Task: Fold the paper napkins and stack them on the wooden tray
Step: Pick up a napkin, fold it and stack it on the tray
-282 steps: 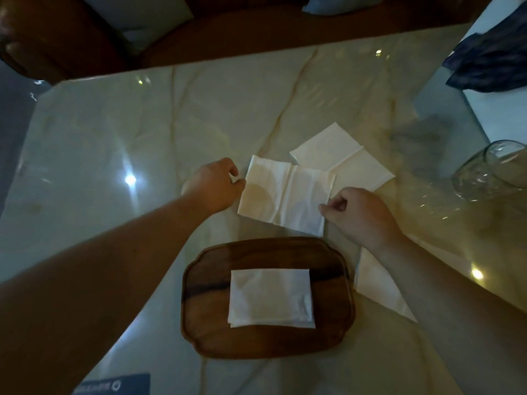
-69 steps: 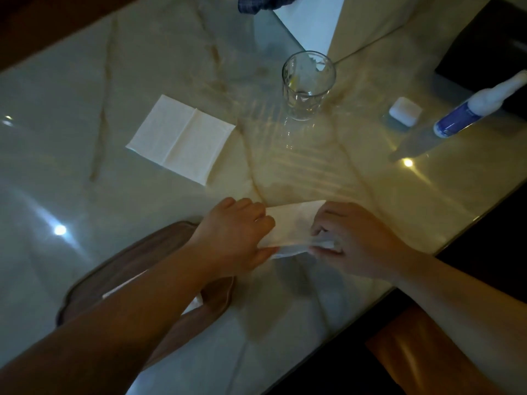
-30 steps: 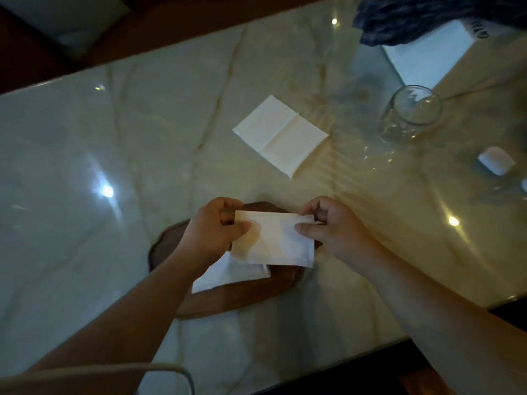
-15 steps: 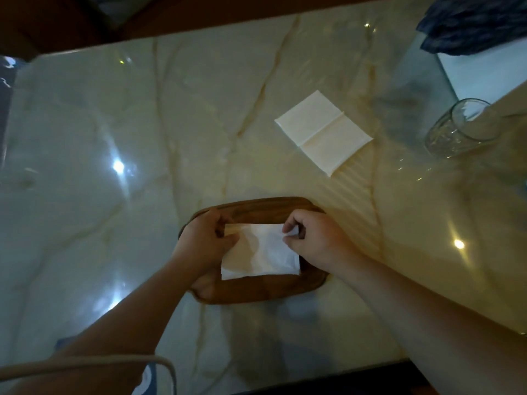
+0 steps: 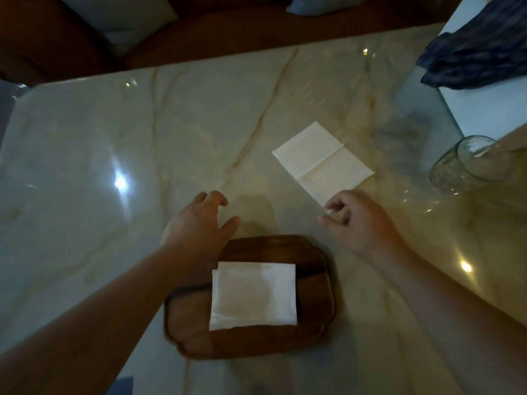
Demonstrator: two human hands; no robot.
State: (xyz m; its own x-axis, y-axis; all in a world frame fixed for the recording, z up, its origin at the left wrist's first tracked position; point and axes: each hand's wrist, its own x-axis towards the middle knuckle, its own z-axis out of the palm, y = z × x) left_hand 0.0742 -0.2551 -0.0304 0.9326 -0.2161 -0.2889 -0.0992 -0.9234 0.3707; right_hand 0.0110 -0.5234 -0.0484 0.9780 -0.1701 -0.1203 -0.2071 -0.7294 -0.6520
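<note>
Folded napkins (image 5: 253,296) stacked on our wooden tray (image 5: 316,303), our left hand (image 5: 199,223) empty with fingers spread above the marble desk (image 5: 85,166), our right hand (image 5: 358,220) loosely curled, fingertips touching the unfolded napkin (image 5: 322,161), drinking glass (image 5: 470,165) at right.

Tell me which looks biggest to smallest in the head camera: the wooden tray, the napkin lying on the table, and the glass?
1. wooden tray, clearly the largest.
2. napkin on the table.
3. glass.
The napkin and glass look fairly close in size, and the wide-angle lens distorts the edges, so their order is unsure.
</note>
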